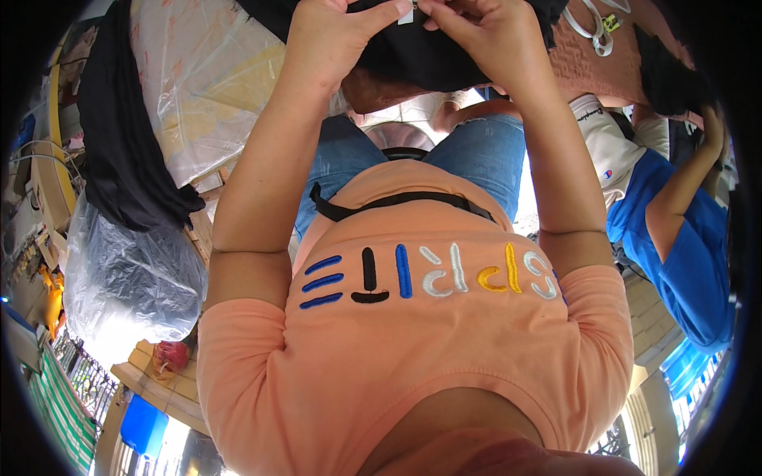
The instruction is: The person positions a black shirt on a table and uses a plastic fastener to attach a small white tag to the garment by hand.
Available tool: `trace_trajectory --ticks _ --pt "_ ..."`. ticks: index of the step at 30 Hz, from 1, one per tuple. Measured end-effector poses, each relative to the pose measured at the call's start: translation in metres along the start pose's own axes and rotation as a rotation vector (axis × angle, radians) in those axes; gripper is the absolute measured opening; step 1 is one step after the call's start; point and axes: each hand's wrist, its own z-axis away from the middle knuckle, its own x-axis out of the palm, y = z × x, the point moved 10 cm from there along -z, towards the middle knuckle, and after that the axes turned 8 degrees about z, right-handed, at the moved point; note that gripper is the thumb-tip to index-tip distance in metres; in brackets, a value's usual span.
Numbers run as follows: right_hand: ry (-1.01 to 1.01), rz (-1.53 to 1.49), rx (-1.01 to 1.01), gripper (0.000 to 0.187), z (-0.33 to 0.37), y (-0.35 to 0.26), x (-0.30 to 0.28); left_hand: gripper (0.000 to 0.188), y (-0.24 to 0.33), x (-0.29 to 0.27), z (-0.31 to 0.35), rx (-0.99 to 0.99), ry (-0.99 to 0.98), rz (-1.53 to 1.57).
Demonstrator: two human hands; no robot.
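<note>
At the top edge, black cloth [421, 57] lies over the work surface, between and under my hands. My left hand [337, 36] is closed in a pinch, with its thumb against a small white tag [406, 16] on the cloth. Close beside it, my right hand [472, 32] pinches at the other side of the tag; its fingertips are partly cut off by the frame, and what they grip is too small to make out.
Left of me, a plastic-covered surface [198, 87] has black fabric [119, 135] draped along it, above a transparent plastic bag [127, 270]. To the right, white straps [591, 28] rest on a reddish-brown surface [595, 71]. A person in blue [675, 230] reaches toward another black cloth [667, 75].
</note>
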Motion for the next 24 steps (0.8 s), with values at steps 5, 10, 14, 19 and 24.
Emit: trace_trajectory --ticks 5,10,14,19,24 --pt "0.025 -0.166 0.059 0.009 -0.005 -0.002 -0.01 0.023 0.002 -0.002 -0.002 0.032 -0.001 -0.006" --pt "0.034 -0.306 0.117 0.01 -0.005 0.01 -0.009 0.02 0.001 -0.002 -0.001 0.043 -0.017 0.005" --pt "0.084 -0.244 -0.104 0.01 -0.003 -0.009 -0.022 0.021 0.0 -0.004 -0.001 0.042 -0.019 0.0" --pt "0.073 -0.414 -0.091 0.01 -0.007 -0.004 -0.028 0.021 0.001 -0.005 -0.001 0.038 0.002 0.001" --pt "0.1 -0.434 -0.223 0.009 -0.004 -0.022 -0.041 0.021 0.0 -0.007 -0.002 0.04 0.004 0.026"
